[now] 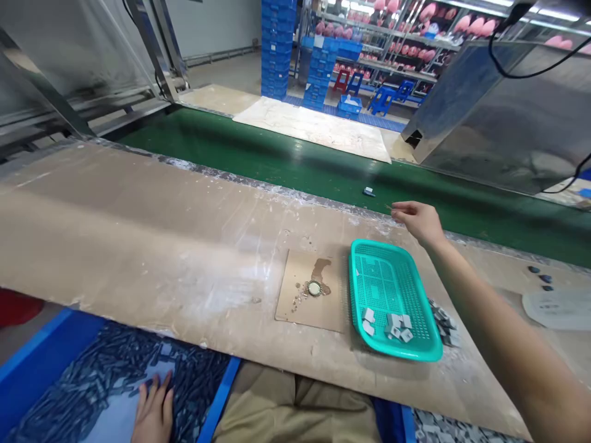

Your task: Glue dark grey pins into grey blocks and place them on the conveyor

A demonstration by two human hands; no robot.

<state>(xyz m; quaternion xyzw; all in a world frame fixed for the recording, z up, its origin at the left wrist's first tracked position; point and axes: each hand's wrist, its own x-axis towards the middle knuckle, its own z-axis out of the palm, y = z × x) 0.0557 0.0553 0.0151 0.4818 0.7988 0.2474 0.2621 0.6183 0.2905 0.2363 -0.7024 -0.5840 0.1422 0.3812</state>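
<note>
My left hand (pixel 154 409) reaches into a blue bin (pixel 231 375) at the lower left, its fingers stretched out over many small dark plastic pieces (pixel 96 369). A pale sheet (pixel 113 418) lies among them. My right hand (pixel 418 220) is extended over the near edge of the green conveyor belt (pixel 258 154), thumb and fingers pinched together. Whatever may be between those fingertips is too small to make out. A little beyond them, a small part with a light top and dark base (pixel 368 191) sits on the belt.
Below my right forearm stands a turquoise basket (pixel 355 295) with several light grey blocks (pixel 396 326). Cardboard (pixel 295 307) beside it carries a small round cap (pixel 314 288) and wet stains. Grey pieces (pixel 446 323) are piled at right. A metal housing (pixel 512 123) spans the belt.
</note>
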